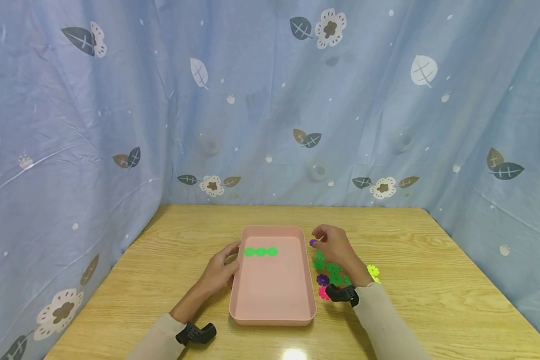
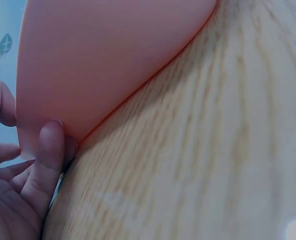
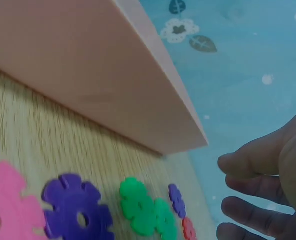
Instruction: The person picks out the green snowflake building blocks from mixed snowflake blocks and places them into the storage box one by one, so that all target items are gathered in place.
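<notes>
A pink tray [image 1: 273,305] stands on the table, with three joined green flower-shaped pieces [image 1: 261,252] inside near its far left. My left hand [image 1: 219,267] rests against the tray's left outer wall. In the left wrist view the thumb [image 2: 50,142] touches that pink wall, and another finger is near the rim. My right hand [image 1: 337,246] hovers just right of the tray, its fingers loosely bent, thumb near the forefinger. Nothing shows between them in the right wrist view. By its fingertips is a small purple flower piece [image 3: 176,201], with a red piece [image 3: 189,229] beside it.
Right of the tray lie several green flower pieces [image 1: 335,277], a purple one [image 1: 322,280] and a pink one [image 1: 324,293], partly under my right forearm. Yellow pieces [image 1: 373,271] lie farther right. A blue patterned curtain [image 1: 270,100] surrounds the wooden table [image 1: 432,300].
</notes>
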The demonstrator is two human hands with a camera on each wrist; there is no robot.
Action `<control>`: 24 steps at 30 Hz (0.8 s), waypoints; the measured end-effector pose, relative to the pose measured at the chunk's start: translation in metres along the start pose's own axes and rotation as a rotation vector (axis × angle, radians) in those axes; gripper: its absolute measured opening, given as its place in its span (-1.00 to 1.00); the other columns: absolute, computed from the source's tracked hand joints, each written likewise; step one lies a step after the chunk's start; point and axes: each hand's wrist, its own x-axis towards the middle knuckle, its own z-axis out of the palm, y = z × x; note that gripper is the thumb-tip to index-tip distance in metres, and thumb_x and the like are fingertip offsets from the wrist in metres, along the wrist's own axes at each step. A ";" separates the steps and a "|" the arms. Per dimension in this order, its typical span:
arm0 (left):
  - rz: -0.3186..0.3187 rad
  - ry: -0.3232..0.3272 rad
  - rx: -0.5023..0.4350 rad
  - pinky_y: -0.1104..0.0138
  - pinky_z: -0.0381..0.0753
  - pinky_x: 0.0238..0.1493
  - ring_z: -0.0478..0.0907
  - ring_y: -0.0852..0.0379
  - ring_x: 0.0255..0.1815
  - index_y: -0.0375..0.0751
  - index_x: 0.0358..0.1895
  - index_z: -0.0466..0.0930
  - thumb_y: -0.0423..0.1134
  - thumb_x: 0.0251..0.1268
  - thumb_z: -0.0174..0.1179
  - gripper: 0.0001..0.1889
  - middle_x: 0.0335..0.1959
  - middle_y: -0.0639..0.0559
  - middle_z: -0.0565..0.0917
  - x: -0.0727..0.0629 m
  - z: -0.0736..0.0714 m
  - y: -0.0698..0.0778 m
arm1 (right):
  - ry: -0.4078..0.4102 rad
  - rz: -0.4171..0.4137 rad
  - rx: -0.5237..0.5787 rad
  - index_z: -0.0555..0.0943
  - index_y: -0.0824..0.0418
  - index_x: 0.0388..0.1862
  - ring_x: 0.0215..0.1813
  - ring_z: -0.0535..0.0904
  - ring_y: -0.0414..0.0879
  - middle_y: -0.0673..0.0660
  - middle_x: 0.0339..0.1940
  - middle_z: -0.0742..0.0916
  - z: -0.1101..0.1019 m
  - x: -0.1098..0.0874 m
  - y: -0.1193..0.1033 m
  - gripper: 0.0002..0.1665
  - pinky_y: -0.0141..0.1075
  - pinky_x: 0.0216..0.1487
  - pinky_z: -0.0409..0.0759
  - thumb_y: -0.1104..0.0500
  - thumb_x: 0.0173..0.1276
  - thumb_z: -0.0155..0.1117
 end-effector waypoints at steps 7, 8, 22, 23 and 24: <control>-0.003 -0.001 0.007 0.32 0.59 -0.54 0.67 0.01 -0.31 -0.20 0.58 0.18 -0.38 0.37 0.00 -0.31 0.44 -0.34 0.37 -0.001 0.000 0.002 | -0.042 0.031 -0.039 0.65 0.39 0.04 -0.09 0.64 0.09 0.30 -0.06 0.73 -0.002 -0.006 0.010 -0.67 -0.04 -0.07 0.65 0.32 0.31 0.35; -0.003 -0.005 0.001 0.32 0.58 -0.55 0.67 0.01 -0.32 -0.20 0.58 0.18 -0.39 0.37 0.01 -0.31 0.45 -0.35 0.37 -0.001 0.001 0.002 | -0.048 0.027 -0.047 0.64 0.40 0.04 -0.08 0.64 0.10 0.30 -0.05 0.73 -0.002 -0.006 0.012 -0.67 -0.03 -0.06 0.65 0.31 0.32 0.35; 0.000 0.002 -0.009 0.32 0.60 -0.52 0.68 0.01 -0.29 -0.20 0.58 0.19 -0.40 0.36 0.01 -0.32 0.44 -0.35 0.37 -0.001 0.000 0.002 | -0.110 0.061 -0.124 0.68 0.36 -0.11 -0.16 0.62 0.05 0.18 -0.22 0.71 0.004 -0.006 0.022 -0.67 -0.04 -0.12 0.65 0.36 0.11 0.51; -0.002 0.001 -0.008 0.32 0.59 -0.53 0.67 0.01 -0.30 -0.20 0.58 0.19 -0.40 0.36 0.01 -0.32 0.44 -0.35 0.37 -0.001 0.000 0.002 | -0.111 0.061 -0.126 0.68 0.35 -0.13 -0.18 0.62 0.03 0.16 -0.24 0.71 0.005 -0.006 0.023 -0.68 -0.05 -0.14 0.65 0.36 0.11 0.53; -0.004 0.001 -0.006 0.33 0.58 -0.53 0.67 0.00 -0.30 -0.20 0.58 0.20 -0.40 0.36 0.01 -0.32 0.44 -0.35 0.37 -0.001 0.000 0.002 | -0.111 0.060 -0.124 0.68 0.34 -0.15 -0.20 0.61 0.03 0.16 -0.25 0.71 0.005 -0.006 0.023 -0.69 -0.06 -0.16 0.65 0.36 0.11 0.53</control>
